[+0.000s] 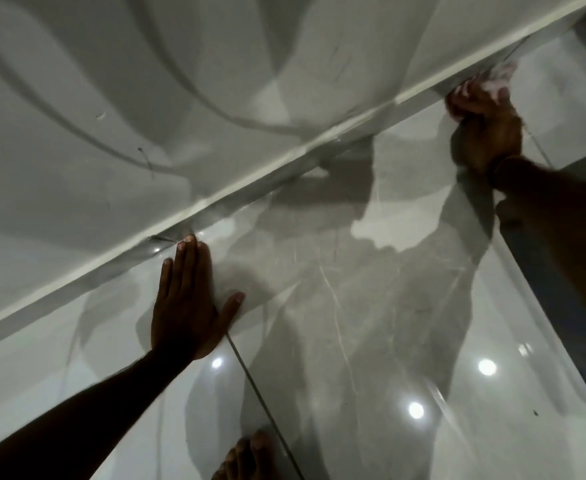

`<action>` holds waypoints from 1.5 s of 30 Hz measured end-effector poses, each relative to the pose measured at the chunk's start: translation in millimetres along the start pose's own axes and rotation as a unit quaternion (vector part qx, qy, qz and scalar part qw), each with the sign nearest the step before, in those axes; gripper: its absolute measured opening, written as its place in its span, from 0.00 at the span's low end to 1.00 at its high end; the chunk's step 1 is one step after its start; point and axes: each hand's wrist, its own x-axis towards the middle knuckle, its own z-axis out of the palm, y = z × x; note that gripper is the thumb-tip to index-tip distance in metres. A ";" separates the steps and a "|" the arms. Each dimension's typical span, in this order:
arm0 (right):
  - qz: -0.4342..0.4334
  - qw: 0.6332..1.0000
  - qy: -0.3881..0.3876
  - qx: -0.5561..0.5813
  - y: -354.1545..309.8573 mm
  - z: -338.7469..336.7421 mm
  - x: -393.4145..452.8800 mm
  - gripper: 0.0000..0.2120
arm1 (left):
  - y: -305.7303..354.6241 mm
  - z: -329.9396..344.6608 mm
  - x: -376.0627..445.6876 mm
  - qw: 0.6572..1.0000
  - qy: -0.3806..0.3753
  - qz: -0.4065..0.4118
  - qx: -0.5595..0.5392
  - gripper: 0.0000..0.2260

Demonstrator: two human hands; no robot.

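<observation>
My left hand (184, 306) lies flat on the glossy grey marble floor tile (354, 306). Its fingers are straight and its fingertips reach the foot of the white skirting board (284, 157). A thin clear plastic film (513, 393) seems to cover the floor, and it wrinkles by those fingertips. Far right, my right hand (485, 123) is curled round a pale, blurred bunch of that film (501, 72) against the skirting. What lies under the hand is hidden.
A pale wall (146, 81) with shadows and a few dark marks rises behind the skirting. A dark tile joint (260, 393) runs towards my bare foot (246, 459) at the bottom edge. Ceiling lights reflect in the floor. A dark strip (561, 289) lies under my right forearm.
</observation>
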 end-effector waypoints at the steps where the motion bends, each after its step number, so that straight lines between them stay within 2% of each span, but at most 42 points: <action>1: 0.023 0.998 0.013 0.049 6.9 1.9 9.1 0.24 | -0.2 0.1 0.5 1.000 -0.003 -0.003 0.000 0.46; 2: 0.062 0.986 0.038 0.148 6.7 6.5 15.2 0.26 | -0.6 0.2 1.3 1.000 -0.006 -0.005 0.000 0.46; 3: 0.111 0.949 0.066 0.288 -2.8 12.1 15.7 0.32 | -0.2 -0.2 1.3 1.000 -0.008 -0.005 0.000 0.46; 4: 0.165 0.909 0.105 0.368 -11.0 20.9 11.0 0.38 | 0.0 -0.9 0.4 1.000 -0.008 -0.004 -0.002 0.46; 5: 0.225 0.880 0.119 0.401 -13.1 26.9 8.6 0.40 | 0.1 -1.3 0.0 1.000 -0.005 -0.004 -0.005 0.46; 7: 0.213 0.858 0.128 0.450 -17.5 25.8 4.6 0.37 | 0.9 -3.4 -0.1 1.000 -0.003 -0.002 -0.013 0.46; 9: 0.206 0.870 0.157 0.420 -31.5 34.5 0.2 0.36 | 1.4 -5.7 0.2 1.000 -0.007 0.003 -0.016 0.46; 10: 0.184 0.892 0.156 0.383 -43.0 47.0 -10.5 0.35 | 1.3 -6.2 1.5 1.000 -0.010 0.005 -0.014 0.46; 12: 0.062 0.961 0.114 0.244 -69.8 70.7 -35.2 0.30 | 1.4 -8.0 0.8 1.000 -0.020 0.002 -0.010 0.46; 13: 0.014 0.984 0.062 0.168 -90.4 80.0 -52.4 0.28 | 1.3 -8.6 0.7 1.000 -0.023 0.002 -0.009 0.46; 15: -0.044 0.996 0.041 0.070 -124.5 100.8 -83.2 0.25 | 0.1 -8.8 0.2 1.000 -0.024 0.008 -0.007 0.46; 20: -0.014 0.997 0.020 0.077 -213.7 139.4 -141.3 0.34 | -5.8 -15.0 -0.1 0.999 -0.030 0.015 -0.007 0.47; 23: -0.029 0.997 -0.042 0.066 -240.7 154.3 -163.8 0.35 | -8.5 -16.1 -0.4 0.999 -0.038 0.015 -0.005 0.47; 31: -0.157 0.981 -0.104 0.038 -273.2 177.0 -193.2 0.38 | -10.8 -10.9 -3.0 1.000 -0.018 0.018 -0.004 0.46; 37: -0.260 0.955 -0.144 -0.002 -255.9 165.1 -185.5 0.35 | -12.4 -8.3 -2.7 1.000 -0.011 0.015 -0.002 0.46; 42: -0.264 0.960 -0.073 -0.057 -195.5 156.5 -142.0 0.24 | -12.2 -9.7 -2.4 1.000 -0.002 0.019 -0.005 0.46; 45: -0.238 0.967 -0.049 -0.073 -141.6 131.9 -111.5 0.25 | -12.8 -8.8 -4.5 1.000 -0.002 0.014 -0.008 0.46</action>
